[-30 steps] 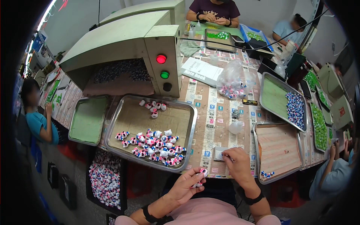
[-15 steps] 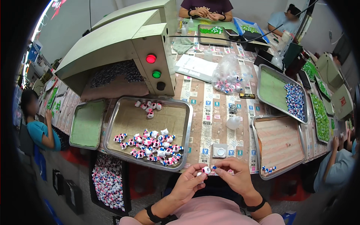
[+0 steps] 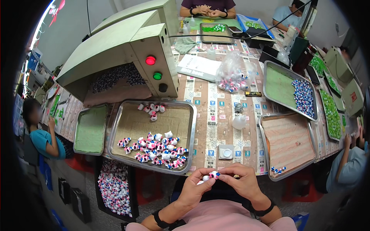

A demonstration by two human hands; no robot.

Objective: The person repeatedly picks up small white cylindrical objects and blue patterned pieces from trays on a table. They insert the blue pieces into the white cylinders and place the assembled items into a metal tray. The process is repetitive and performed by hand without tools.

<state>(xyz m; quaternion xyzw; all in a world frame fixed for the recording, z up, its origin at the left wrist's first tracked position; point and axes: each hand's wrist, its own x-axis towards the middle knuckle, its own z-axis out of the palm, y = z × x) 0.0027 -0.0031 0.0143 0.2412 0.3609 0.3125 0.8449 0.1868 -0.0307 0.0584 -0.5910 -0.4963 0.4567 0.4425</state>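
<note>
One paper-covered table (image 3: 202, 123) is carrying most of the work, with a beige metal machine (image 3: 111, 44) standing at its left. A large steel tray (image 3: 154, 127) is lying before the machine, holding what look like joined figurines (image 3: 156, 148) in white, pink and blue; a few white-and-pink heads (image 3: 153, 109) are sitting apart at its far end, apparently lacking blue parts. On the right, a green-lined tray (image 3: 279, 82) is holding many blue-and-white pieces, and a pinkish-lined tray (image 3: 287, 142) only a handful, so much joining seems to be remaining. A black crate (image 3: 133, 188) below the table is brimming with pink-and-white pieces, whose stage I cannot tell. A clear plastic bag (image 3: 233, 71) is containing more. At the near edge, the hands are meeting, fingers nearly closed: the left hand (image 3: 194, 187) is pinching a figurine head (image 3: 213, 175) and keeping other white pieces in its fingers; the right hand (image 3: 243, 181) is pressing a small blue piece (image 3: 218, 174) against that head. Whether it is seating fully is unclear.
</note>
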